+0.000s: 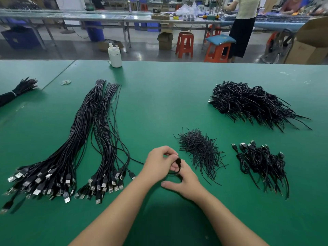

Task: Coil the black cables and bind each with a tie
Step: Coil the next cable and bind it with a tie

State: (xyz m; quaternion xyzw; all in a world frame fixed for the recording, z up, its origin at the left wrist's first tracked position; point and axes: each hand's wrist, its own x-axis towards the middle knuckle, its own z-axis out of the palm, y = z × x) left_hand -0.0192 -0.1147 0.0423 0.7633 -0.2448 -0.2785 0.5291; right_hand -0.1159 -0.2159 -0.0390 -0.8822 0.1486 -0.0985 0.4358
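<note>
Green tabletop (159,96), wide, under all the work. Near its front edge, at the middle: left hand (158,165) pinching the plug end of one black cable (178,161) between thumb and curled fingers. Right hand (183,185) just beside, touching the left, with the cable looped round its fingers, thumb stretched out to the left. Rest of that cable trailing left over the mat toward the straight bundles.

Toward the left edge: two long bundles of uncoiled black cables (83,139), USB plugs fanned out at the front. Right of the hands: small heap of black ties (200,151). Near the right edge, front: pile of coiled cables (262,164); behind it, a bigger pile (252,103). At the back edge: white bottle (115,56), upright. At the far left edge: another tied bundle (17,90).
</note>
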